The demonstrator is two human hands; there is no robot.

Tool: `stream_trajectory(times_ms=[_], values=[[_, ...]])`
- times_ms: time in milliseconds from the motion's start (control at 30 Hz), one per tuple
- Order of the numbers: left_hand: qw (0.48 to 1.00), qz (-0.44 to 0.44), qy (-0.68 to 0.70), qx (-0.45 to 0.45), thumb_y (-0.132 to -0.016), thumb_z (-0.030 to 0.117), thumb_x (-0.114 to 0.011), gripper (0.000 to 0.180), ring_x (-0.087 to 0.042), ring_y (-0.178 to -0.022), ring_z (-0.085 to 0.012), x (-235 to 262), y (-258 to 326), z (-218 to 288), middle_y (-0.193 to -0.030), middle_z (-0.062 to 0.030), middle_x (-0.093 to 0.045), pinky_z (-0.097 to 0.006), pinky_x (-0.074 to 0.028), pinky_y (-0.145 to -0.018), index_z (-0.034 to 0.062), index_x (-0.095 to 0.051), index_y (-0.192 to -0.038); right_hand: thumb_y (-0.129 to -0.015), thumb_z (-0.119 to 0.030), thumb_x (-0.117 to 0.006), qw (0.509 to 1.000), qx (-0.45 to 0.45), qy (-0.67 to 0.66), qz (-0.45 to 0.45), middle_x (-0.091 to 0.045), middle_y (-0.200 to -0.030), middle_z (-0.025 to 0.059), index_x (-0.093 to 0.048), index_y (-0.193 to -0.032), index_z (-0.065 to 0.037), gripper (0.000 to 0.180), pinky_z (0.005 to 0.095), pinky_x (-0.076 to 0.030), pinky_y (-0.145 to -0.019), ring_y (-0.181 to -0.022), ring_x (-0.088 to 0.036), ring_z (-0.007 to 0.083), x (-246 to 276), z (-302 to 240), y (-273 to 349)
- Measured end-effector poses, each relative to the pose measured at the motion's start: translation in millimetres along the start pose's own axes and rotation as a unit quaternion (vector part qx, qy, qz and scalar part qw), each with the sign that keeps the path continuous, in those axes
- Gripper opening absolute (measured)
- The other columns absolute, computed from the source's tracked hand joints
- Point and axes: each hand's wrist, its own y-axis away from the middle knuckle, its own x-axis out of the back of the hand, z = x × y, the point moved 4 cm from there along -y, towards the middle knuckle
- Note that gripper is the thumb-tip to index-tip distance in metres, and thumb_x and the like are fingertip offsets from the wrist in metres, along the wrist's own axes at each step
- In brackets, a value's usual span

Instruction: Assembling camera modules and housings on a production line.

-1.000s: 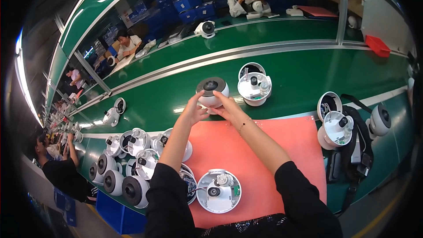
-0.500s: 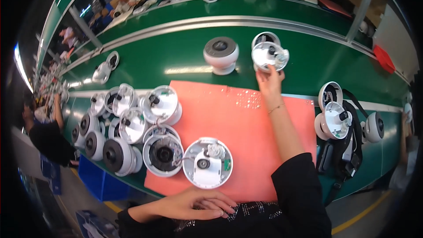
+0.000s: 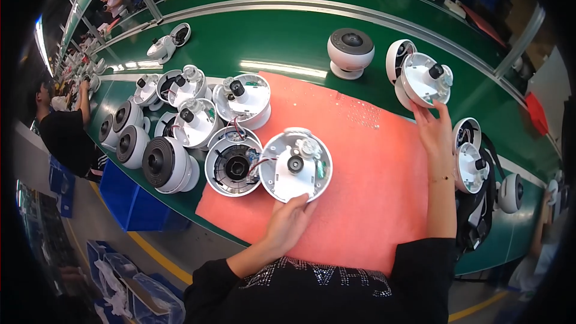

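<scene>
My left hand (image 3: 289, 226) grips the lower rim of an open white camera housing half (image 3: 290, 187), thumb on the rim and fingers underneath. Inside it are a small black lens, clear plastic and a green circuit piece. Wires join it to the dark-lined other half (image 3: 233, 171) on its left. Farther off to the right, my right hand (image 3: 434, 129) holds the lower edge of another opened camera (image 3: 420, 84), whose white inner half shows a black lens block. A closed white camera with a grey face (image 3: 351, 54) stands left of that one.
A pink foam mat (image 3: 372, 192) covers the green bench (image 3: 222, 42). Several opened and closed cameras (image 3: 165, 162) crowd its left side. Right of it lie another opened camera (image 3: 471, 168) and a black strap (image 3: 486, 210). A co-worker (image 3: 63, 126) sits at the far left; blue bins (image 3: 135, 198) stand below.
My left hand has risen from the mat's near edge to grip the housing half. My right hand stays at the far opened camera. The whole view has shifted.
</scene>
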Motion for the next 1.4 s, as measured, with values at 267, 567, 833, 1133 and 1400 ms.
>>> stream_trajectory(times_ms=[267,567,833,1133,1400], values=[[0.992,0.018,0.042,-0.115,-0.085,0.000,-0.047,0.044,-0.041,-0.117,-0.0167,3,-13,23,-0.127,-0.0047,-0.041,-0.037,-0.030,-0.104,0.0077,-0.035,-0.126,-0.082,-0.018,-0.054,0.987,-0.055,0.151,-0.027,-0.051,-0.112,0.0176,-0.040,-0.116,0.003,0.043,0.0360,-0.044,-0.092,-0.103,-0.052,0.0297,1,-23,62],[1.000,-0.003,-0.003,0.025,-0.088,0.009,-0.049,0.045,-0.038,-0.120,-0.0273,15,27,22,-0.131,-0.0081,-0.037,-0.045,-0.029,-0.103,0.0123,-0.030,-0.129,-0.076,-0.011,-0.048,0.960,-0.128,0.245,-0.048,-0.050,-0.119,0.0119,-0.032,-0.130,-0.005,0.056,0.0373,-0.050,-0.084,-0.107,-0.053,0.0236,14,-28,92],[0.831,-0.225,0.298,0.412,-0.078,0.071,-0.026,0.084,-0.018,-0.129,-0.0429,-49,-6,-27,-0.144,-0.0172,-0.012,-0.069,-0.016,-0.094,0.0158,-0.013,-0.140,-0.060,-0.008,-0.051,0.880,-0.141,0.416,-0.179,-0.051,-0.116,0.0104,-0.038,-0.127,0.005,0.069,0.0280,-0.040,-0.091,-0.106,-0.050,0.0176,-31,-35,117],[0.854,-0.225,0.297,0.363,-0.075,0.071,-0.037,0.079,-0.029,-0.124,-0.0423,-39,-9,-33,-0.140,-0.0105,-0.028,-0.069,-0.015,-0.095,0.0214,-0.027,-0.136,-0.058,-0.010,-0.061,0.821,-0.152,0.510,-0.208,-0.045,-0.125,0.0111,-0.036,-0.128,0.007,0.076,0.0287,-0.029,-0.099,-0.116,-0.042,0.0186,-35,-39,143],[0.915,-0.284,0.235,0.164,-0.081,0.061,-0.036,0.077,-0.042,-0.117,-0.0315,-23,-21,-35,-0.130,-0.0183,-0.039,-0.048,-0.036,-0.096,0.0036,-0.029,-0.132,-0.063,-0.032,-0.068,0.870,-0.123,0.465,-0.109,-0.048,-0.119,0.0089,-0.038,-0.125,0.007,0.079,0.0288,-0.032,-0.095,-0.112,-0.045,0.0178,19,-49,164]])
